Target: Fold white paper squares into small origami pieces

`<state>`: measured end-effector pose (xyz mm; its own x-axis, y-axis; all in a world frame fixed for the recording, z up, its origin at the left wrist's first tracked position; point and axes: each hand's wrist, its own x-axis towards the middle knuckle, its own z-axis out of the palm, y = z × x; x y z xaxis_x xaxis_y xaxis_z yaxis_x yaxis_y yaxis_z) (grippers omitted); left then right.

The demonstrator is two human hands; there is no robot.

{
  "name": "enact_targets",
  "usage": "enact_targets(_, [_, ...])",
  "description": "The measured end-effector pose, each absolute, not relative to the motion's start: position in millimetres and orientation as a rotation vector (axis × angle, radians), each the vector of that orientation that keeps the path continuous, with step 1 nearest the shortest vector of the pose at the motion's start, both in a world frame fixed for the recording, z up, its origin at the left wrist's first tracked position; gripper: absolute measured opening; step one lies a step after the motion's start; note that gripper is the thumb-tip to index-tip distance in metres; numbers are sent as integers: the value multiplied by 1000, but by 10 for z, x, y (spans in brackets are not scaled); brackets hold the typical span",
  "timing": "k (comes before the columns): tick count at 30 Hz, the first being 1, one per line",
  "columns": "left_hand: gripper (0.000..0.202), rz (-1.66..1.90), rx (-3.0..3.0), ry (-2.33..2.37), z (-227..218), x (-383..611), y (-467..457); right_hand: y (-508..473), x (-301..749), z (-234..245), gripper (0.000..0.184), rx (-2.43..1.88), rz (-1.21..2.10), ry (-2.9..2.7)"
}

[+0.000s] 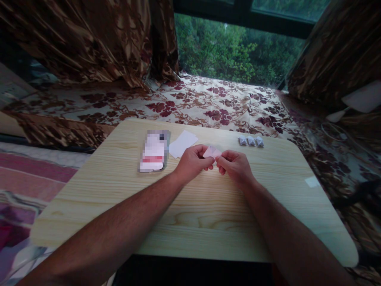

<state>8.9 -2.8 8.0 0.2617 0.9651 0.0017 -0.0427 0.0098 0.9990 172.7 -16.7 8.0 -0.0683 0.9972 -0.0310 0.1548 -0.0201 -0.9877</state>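
Above the middle of the table, a small folded piece of pale pinkish paper (212,151) shows creases and a pointed shape. My left hand (195,159) pinches its left side between thumb and fingers. On the other side, my right hand (233,163) is closed with thumb and forefinger on the paper's lower right edge. Just beyond my left hand lie loose white paper sheets (182,143), overlapping each other. Three small folded paper pieces (251,141) sit in a row near the table's far edge, to the right.
The light wooden table (184,222) has rounded corners. A blurred-out pinkish package or phone-like object (153,151) lies at the left. Near the right edge is a small white paper piece (312,182). A flower-patterned cloth (220,99) covers the ledge behind, below a window with curtains.
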Motion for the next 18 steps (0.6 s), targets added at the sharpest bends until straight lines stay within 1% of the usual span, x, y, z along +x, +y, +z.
enact_targets(9, [18, 990, 1244, 906, 61, 62, 1, -163, 1734, 94, 21, -1297, 1252, -1333])
enact_targets(18, [24, 974, 1213, 886, 39, 45, 22, -158, 1734, 80, 21, -1298, 1239, -1345])
